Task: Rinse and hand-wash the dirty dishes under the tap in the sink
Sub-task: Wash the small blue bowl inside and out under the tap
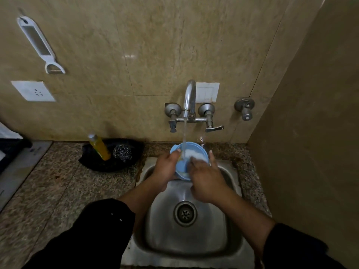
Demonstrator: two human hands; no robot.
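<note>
Bowl: From my remote seat I see a blue bowl [194,150] held between both hands over the back edge of the sink [186,243]. It sits right under the tap [189,98] and is tipped toward the camera.
Water: The stream [184,133] lands inside the bowl, white with splash.
Left hand: The left hand [167,167] clasps the bowl's left side, with its thumb hooked over the rim.
Right hand: The right hand [206,181] reaches into the bowl from the near side. One digit stands outside the right rim.
Hard to make out: The bowl's near wall and underside are covered by the hands. I cannot tell whether the right fingers clamp the wall or only rub it.
Arms: Both forearms stretch forward over the basin, bare below black sleeves.
Counter: A yellow soap bottle [99,147] and a steel scrubber [122,152] rest on a black tray [91,162], left of the sink.
</note>
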